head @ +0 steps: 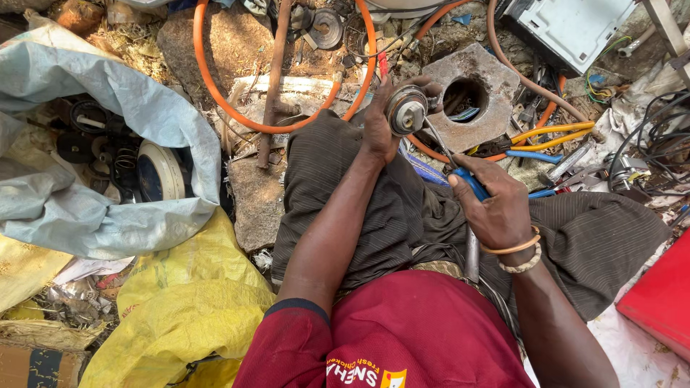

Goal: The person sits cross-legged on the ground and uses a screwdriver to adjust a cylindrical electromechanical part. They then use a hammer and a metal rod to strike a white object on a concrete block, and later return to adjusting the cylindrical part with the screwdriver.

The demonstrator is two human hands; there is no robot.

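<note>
While the left hand (379,122) grasps a small round metal motor part (406,111) above the person's knee, the right hand (496,208) is clenched on a blue-handled screwdriver (471,182), whose tip touches the part. Just behind stands a grey stone block (489,79) with a round hole. An orange hose (208,72) loops around, yellow-handled pliers (553,133) lie to the right, and a grey sack (108,100) of parts lies left.

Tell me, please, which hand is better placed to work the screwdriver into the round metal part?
Right, probably: the right hand grips the blue-handled screwdriver, its tip at the round metal part, which the left hand holds.
</note>
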